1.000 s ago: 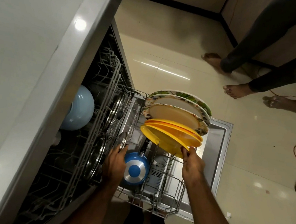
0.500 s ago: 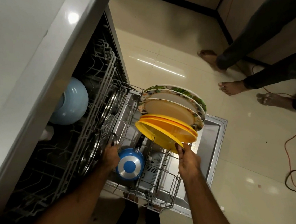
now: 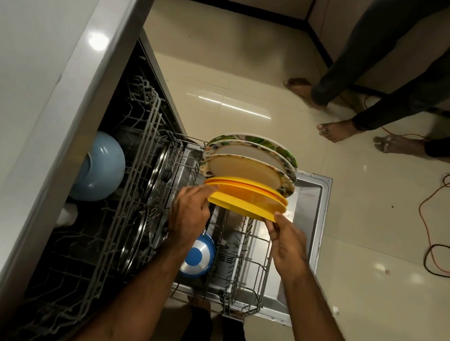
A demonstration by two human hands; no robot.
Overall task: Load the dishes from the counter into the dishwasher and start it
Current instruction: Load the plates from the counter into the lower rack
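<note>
The dishwasher's lower rack (image 3: 251, 288) is pulled out over the open door (image 3: 309, 195). Standing on edge in it are three patterned plates (image 3: 246, 169) and, in front of them, yellow plates (image 3: 245, 200). My left hand (image 3: 189, 216) touches the left rim of the nearest yellow plate with its fingertips. My right hand (image 3: 286, 239) pinches that plate's right lower rim. A small blue pan (image 3: 199, 258) lies upside down in the rack below my left wrist. A pale blue bowl (image 3: 100, 166) sits inverted in the upper rack (image 3: 120, 215).
The white counter (image 3: 35, 69) runs along the left above the dishwasher. Steel lids (image 3: 160, 169) stand in the rack's left side. Two people's bare feet (image 3: 335, 130) stand on the tiled floor at right, near an orange cable (image 3: 428, 217).
My left hand has left the rack by the blue pan and risen to the yellow plate's left rim. My right hand keeps hold of the plate's right edge.
</note>
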